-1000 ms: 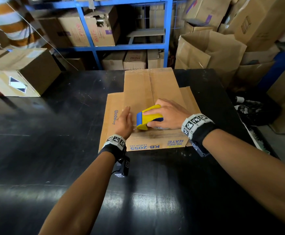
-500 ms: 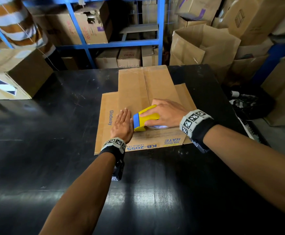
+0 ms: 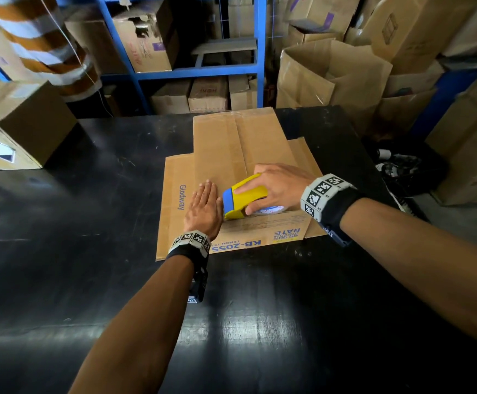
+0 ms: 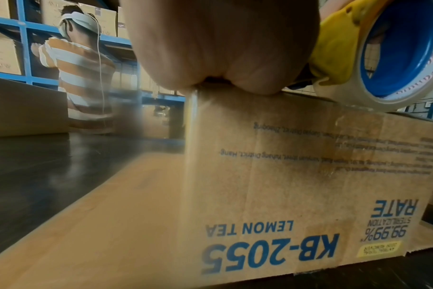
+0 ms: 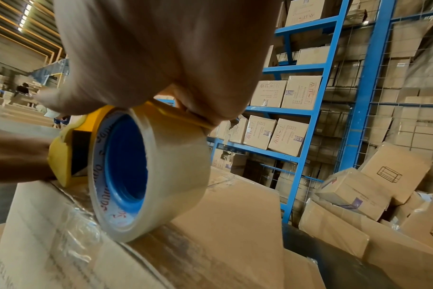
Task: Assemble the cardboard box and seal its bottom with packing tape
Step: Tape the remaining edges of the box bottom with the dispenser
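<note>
A brown cardboard box (image 3: 231, 155) printed "KB-2055" stands on the black table (image 3: 89, 194) with its flaps folded out; its near side (image 4: 297, 176) shows in the left wrist view. My left hand (image 3: 203, 206) lies flat on the box top with straight fingers. Right beside it, my right hand (image 3: 277, 186) grips a yellow and blue tape dispenser (image 3: 243, 197). Its clear tape roll (image 5: 146, 176) with a blue core rests on the box top (image 5: 235, 224). The same roll (image 4: 396, 52) appears at the upper right of the left wrist view.
A closed cardboard box (image 3: 18, 129) sits at the table's left. Blue shelving (image 3: 200, 69) with boxes stands behind the table, and open boxes (image 3: 331, 75) pile up at the right. A person in a striped shirt (image 4: 82, 74) stands by the shelves.
My left hand has flattened onto the box top beside the dispenser. The right hand with the dispenser has barely shifted.
</note>
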